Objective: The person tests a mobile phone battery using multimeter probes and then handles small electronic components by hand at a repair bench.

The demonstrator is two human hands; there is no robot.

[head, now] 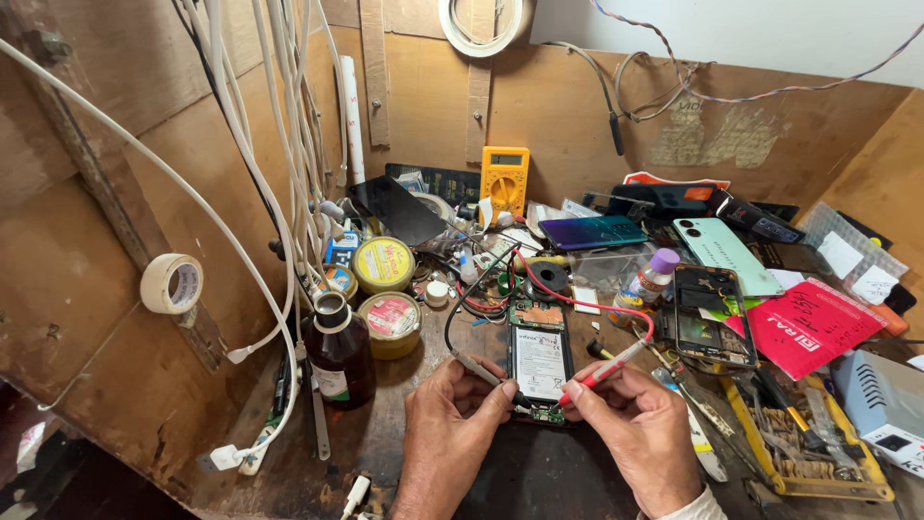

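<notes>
An opened phone point(540, 358) lies back-up on the wooden bench, its white battery and circuit boards exposed. My left hand point(448, 433) pinches a black test probe point(486, 374) whose tip points at the phone's lower board. My right hand point(640, 429) grips a red test probe point(602, 371), tip aimed at the same lower edge. Red and black leads run from the probes back toward a yellow multimeter point(504, 178) propped against the back wall.
A brown glass bottle point(339, 353) and two round tins point(383, 264) stand at the left. Another opened phone point(713, 316), a mint green phone point(724, 254), a red packet point(807, 327) and a yellow tray of tools point(804, 448) crowd the right. White cables hang on the left wall.
</notes>
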